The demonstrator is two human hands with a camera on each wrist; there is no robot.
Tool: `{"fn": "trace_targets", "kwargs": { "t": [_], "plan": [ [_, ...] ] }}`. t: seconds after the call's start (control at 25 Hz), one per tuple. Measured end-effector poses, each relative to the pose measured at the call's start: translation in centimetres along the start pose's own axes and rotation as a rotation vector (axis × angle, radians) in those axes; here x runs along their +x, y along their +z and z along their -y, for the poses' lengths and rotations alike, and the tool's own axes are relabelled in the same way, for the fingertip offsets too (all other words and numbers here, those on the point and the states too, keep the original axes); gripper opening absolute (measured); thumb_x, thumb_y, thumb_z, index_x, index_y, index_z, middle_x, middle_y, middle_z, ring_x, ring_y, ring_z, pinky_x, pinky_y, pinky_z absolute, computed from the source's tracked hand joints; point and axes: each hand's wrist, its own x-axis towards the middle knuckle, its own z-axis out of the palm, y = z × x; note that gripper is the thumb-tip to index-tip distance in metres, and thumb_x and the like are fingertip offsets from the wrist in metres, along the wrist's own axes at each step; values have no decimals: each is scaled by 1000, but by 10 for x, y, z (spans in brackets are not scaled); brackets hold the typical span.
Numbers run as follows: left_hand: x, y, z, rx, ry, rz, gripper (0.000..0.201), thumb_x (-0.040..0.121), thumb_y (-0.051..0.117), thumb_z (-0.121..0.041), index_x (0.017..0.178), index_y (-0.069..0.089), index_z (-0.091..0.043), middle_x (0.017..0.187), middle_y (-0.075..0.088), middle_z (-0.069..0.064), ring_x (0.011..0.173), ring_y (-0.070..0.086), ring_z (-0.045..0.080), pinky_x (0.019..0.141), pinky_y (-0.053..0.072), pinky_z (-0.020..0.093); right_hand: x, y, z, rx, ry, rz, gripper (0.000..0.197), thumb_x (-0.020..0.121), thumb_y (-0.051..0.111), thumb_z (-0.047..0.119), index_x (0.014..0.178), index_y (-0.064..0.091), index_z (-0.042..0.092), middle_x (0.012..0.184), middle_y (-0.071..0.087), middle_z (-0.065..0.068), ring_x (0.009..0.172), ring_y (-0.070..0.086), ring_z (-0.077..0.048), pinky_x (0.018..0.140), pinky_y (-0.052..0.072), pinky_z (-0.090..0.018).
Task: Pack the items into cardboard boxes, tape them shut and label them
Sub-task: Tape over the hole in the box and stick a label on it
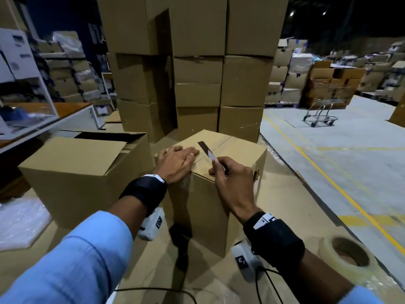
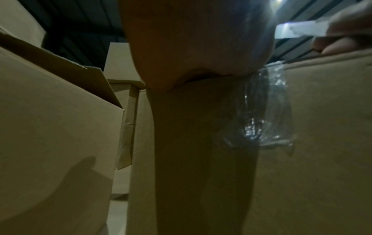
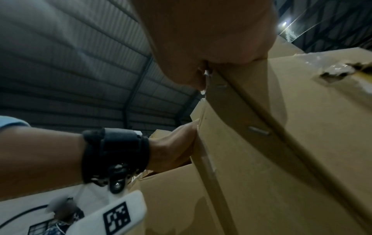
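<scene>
A closed brown cardboard box (image 1: 236, 150) stands in front of me, and clear tape (image 2: 265, 111) runs from its top seam down the near side. My left hand (image 1: 184, 156) lies flat on the box top with straight fingers, beside the seam. My right hand (image 1: 218, 166) pinches a thin flat blade-like strip (image 1: 207, 150), dark at its far end and white near my fingers. The strip points over the seam. In the right wrist view only the heel of the right hand (image 3: 211, 39) shows at the box's edge (image 3: 281, 143); its fingers are hidden.
An open box (image 1: 76, 172) with raised flaps stands to the left, touching the closed one. A tall stack of boxes (image 1: 197, 62) rises behind. A roll of clear tape (image 1: 348, 257) lies by my right forearm. Bubble wrap (image 1: 19, 220) lies far left. A trolley (image 1: 320, 115) stands on the open floor to the right.
</scene>
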Motion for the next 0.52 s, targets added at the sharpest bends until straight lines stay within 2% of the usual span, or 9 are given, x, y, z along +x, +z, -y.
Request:
{"fn": "trace_targets", "kwargs": {
  "t": [0.08, 0.12, 0.2, 0.32, 0.4, 0.52],
  "plan": [
    [-4, -1, 6, 35, -5, 35, 65, 93, 9, -52, 147, 44, -43, 158, 35, -19, 146, 27, 15, 116, -2, 61, -4, 8, 4, -54, -24, -39, 21, 101, 56, 27, 103, 74, 15, 79, 76, 5, 70, 70, -7, 61, 49, -16],
    [-7, -1, 7, 53, -6, 47, 64, 93, 9, -52, 148, 41, -44, 159, 32, -21, 147, 25, 14, 115, -5, 64, -5, 12, 2, -94, -55, -63, 23, 101, 54, 28, 101, 73, 15, 79, 76, 4, 69, 70, -9, 59, 50, -19],
    [-11, -3, 6, 101, 1, 66, 65, 93, 9, -51, 151, 37, -45, 160, 29, -23, 147, 25, 13, 115, 1, 64, -4, 18, -3, -168, -131, -101, 28, 102, 48, 29, 97, 70, 14, 78, 74, 1, 66, 68, -17, 56, 51, -28],
    [-15, -10, 6, 177, 12, 84, 65, 93, 7, -51, 152, 33, -46, 160, 27, -25, 144, 29, 12, 111, 16, 58, 0, 18, -18, -235, -205, -136, 30, 101, 45, 27, 96, 69, 11, 80, 73, -4, 65, 67, -25, 54, 50, -33],
    [-19, -12, 3, 212, 11, 80, 64, 93, 7, -51, 152, 33, -46, 159, 29, -25, 138, 34, 11, 100, 24, 51, 7, 9, -34, -239, -227, -171, 23, 100, 50, 22, 97, 70, 10, 80, 73, -4, 66, 68, -25, 53, 51, -34],
    [-29, -7, -11, 329, 34, 37, 63, 94, 8, -51, 152, 33, -45, 158, 33, -23, 125, 40, 13, 87, 26, 44, 21, -12, -65, -234, -254, -163, 17, 100, 56, 18, 98, 70, 11, 80, 72, -2, 67, 67, -23, 57, 51, -34]
  ]
}}
